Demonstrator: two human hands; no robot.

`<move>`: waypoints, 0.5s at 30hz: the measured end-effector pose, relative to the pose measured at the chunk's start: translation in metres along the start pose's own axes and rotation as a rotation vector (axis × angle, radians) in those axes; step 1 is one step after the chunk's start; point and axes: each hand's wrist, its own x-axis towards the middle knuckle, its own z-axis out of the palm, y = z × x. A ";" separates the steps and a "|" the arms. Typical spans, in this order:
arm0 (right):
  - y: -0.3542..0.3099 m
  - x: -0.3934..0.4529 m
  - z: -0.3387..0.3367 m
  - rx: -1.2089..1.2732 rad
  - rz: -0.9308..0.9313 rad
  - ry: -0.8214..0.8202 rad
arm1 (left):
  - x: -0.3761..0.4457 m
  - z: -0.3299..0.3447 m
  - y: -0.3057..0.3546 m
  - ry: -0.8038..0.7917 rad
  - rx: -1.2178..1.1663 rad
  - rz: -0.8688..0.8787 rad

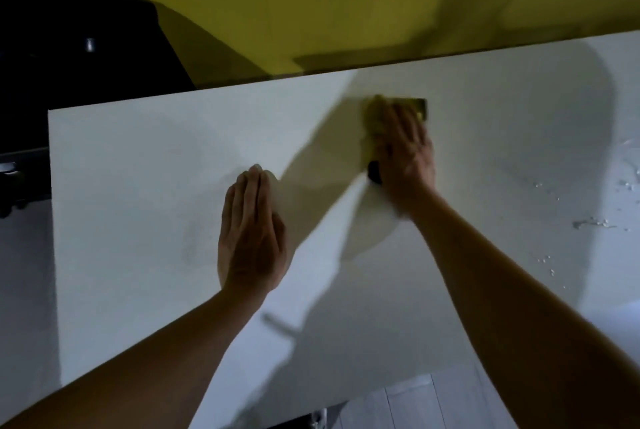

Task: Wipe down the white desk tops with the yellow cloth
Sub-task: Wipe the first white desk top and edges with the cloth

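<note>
The white desk top [145, 193] fills most of the view, tilted up to the right. My right hand [405, 148] presses the yellow cloth [375, 113] flat on the desk near its far edge; hand and cloth are blurred, and most of the cloth is hidden under the fingers. My left hand [251, 234] lies flat on the desk with fingers together, palm down, to the left of and nearer than the right hand, holding nothing.
A yellow partition [329, 2] rises behind the desk's far edge. Water droplets [588, 222] dot the desk at the right. A dark chair or object [69, 30] stands beyond the desk's left corner. Grey floor [415, 404] shows below the near edge.
</note>
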 end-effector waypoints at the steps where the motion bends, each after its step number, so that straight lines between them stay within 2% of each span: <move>1: 0.010 0.008 -0.007 -0.001 0.147 0.003 | 0.000 0.000 0.000 -0.002 -0.003 0.000; 4: 0.014 0.027 -0.006 -0.077 0.377 0.065 | 0.001 0.002 -0.002 0.001 -0.009 0.003; 6: -0.008 0.033 0.009 -0.142 0.374 0.101 | 0.001 0.003 -0.001 0.002 -0.001 0.003; 7: -0.025 0.031 0.019 -0.157 0.320 0.069 | 0.000 0.002 0.000 -0.001 0.003 -0.001; 9: -0.070 0.022 0.045 -0.163 0.095 -0.040 | 0.000 0.002 0.001 -0.017 0.003 -0.003; 12: -0.139 0.020 0.073 -0.073 -0.373 -0.112 | 0.001 0.004 -0.003 -0.029 -0.028 -0.046; 15: -0.146 0.038 0.076 0.100 -0.646 -0.155 | 0.002 0.004 -0.003 -0.009 -0.048 -0.072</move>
